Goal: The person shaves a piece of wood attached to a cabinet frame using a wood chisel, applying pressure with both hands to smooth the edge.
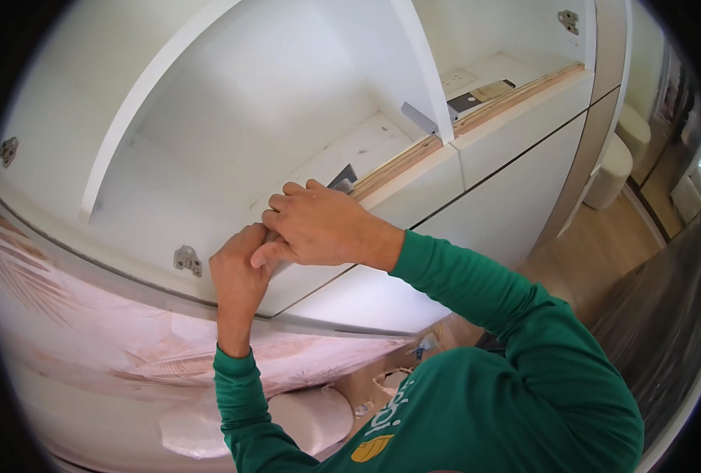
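Note:
Both my hands meet at the front edge of a white cabinet shelf [208,205]. My left hand [238,274] comes up from below, and its fingers curl over the edge of the white panel [303,280]. My right hand [319,226] lies just above it with fingers bent, its thumb touching my left fingers. Whatever lies between the hands is hidden. A dark metal piece [342,178] sticks out just behind my right knuckles. A light wooden strip [413,154] runs along the shelf edge to the right.
Metal hinge plates sit on the panel left of my hands [186,259], at the far left [7,150] and at the top right [568,20]. A grey bracket [418,118] is on the divider. A dark card [476,99] lies on the right shelf. A pink patterned sheet [90,331] lies below.

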Demonstrator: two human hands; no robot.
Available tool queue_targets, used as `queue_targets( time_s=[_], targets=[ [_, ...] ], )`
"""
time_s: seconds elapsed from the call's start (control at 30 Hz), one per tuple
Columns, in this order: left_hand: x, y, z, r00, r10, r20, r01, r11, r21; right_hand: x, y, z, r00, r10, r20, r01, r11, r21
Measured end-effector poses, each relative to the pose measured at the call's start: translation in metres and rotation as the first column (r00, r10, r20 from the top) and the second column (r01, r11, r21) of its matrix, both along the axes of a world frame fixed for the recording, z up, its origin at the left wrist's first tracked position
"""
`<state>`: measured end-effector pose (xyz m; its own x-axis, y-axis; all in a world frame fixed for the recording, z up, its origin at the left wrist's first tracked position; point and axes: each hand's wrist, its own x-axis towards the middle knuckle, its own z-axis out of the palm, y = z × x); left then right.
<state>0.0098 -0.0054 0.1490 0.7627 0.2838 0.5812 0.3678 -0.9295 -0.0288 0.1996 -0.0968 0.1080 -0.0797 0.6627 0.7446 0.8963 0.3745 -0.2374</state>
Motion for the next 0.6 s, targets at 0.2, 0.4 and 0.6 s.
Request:
queue_targets(
  time_s=[0.2, 0.4, 0.6],
  targets=[
    [0.015, -0.003, 0.024, 0.995, 0.019, -0.095, -0.021, 1.0, -0.018, 0.015, -0.002, 0.009, 0.997, 0.032, -0.071, -0.037, 0.996, -0.075],
    [0.026, 0.0, 0.027, 0.993, -0.052, -0.108, 0.047, 0.998, -0.045, 0.017, -0.005, 0.006, 0.994, -0.02, -0.109, 0.017, 0.999, -0.028],
    [0.049, -0.004, 0.002, 0.995, -0.091, -0.047, 0.088, 0.994, -0.066, 0.036, -0.023, -0.001, 0.994, -0.096, -0.059, 0.096, 0.995, -0.001]
  ],
)
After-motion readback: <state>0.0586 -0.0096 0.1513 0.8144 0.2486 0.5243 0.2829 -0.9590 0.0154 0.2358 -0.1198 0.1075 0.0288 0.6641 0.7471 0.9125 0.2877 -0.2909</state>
